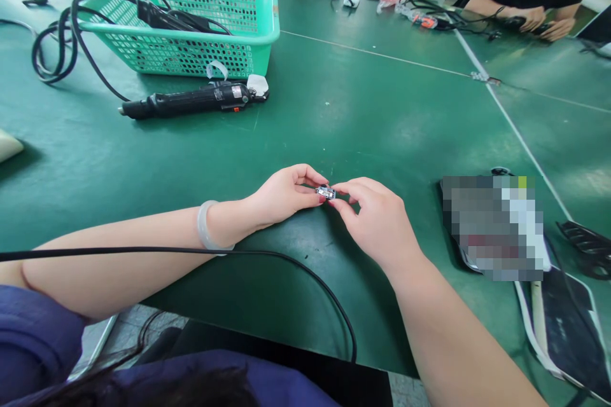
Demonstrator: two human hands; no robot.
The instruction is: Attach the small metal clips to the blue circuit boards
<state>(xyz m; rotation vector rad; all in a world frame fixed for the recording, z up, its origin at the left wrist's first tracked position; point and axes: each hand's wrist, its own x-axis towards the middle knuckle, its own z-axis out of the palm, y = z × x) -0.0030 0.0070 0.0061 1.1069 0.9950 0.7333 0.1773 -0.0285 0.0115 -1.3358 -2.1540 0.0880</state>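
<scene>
Between my two hands is a small silvery metal part (326,193), too small to name exactly. My left hand (286,194) pinches its left side between thumb and fingers, and a pale bangle circles that wrist. From the other side, the thumb and forefinger of my right hand (375,216) close on its right end. Both hands are just above the green table (305,133), near its front edge. The fingertips hide parts of the piece.
A black electric screwdriver (191,100) lies before a green basket (205,51) with black cables. A black cable (267,255) crosses in front of me. At right are a blurred device (494,229) and a dark tablet-like slab (573,331). Other people's hands (544,22) work across the table.
</scene>
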